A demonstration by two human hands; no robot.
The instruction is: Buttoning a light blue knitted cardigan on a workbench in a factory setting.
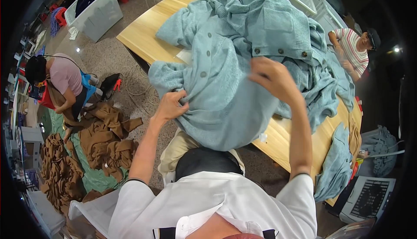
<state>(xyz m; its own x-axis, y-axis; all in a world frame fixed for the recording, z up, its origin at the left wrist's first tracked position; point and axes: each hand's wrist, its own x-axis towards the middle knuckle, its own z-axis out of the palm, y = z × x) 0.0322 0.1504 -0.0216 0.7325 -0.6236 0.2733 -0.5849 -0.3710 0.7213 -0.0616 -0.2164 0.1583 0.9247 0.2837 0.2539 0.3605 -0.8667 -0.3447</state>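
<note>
A light blue-green knitted cardigan (213, 93) with dark buttons hangs over the near table edge and across my lap. My left hand (171, 105) is closed in a pinch on its left edge. Over the knit at the right, my right hand (273, 80) has curled fingers closed on the cloth, slightly blurred; the fingertips are partly hidden. Beyond it lies a heap of the same knitwear (278, 26), with a ribbed pocket and a buttoned band on top.
The wooden table (145, 30) carries the heap; another blue-green garment (334, 165) drapes over its right end. Brown knitwear (106, 143) lies on green sheeting at the left, near a bending person (65, 78). Another person (354, 50) stands at the far right. White bins (97, 17) stand behind.
</note>
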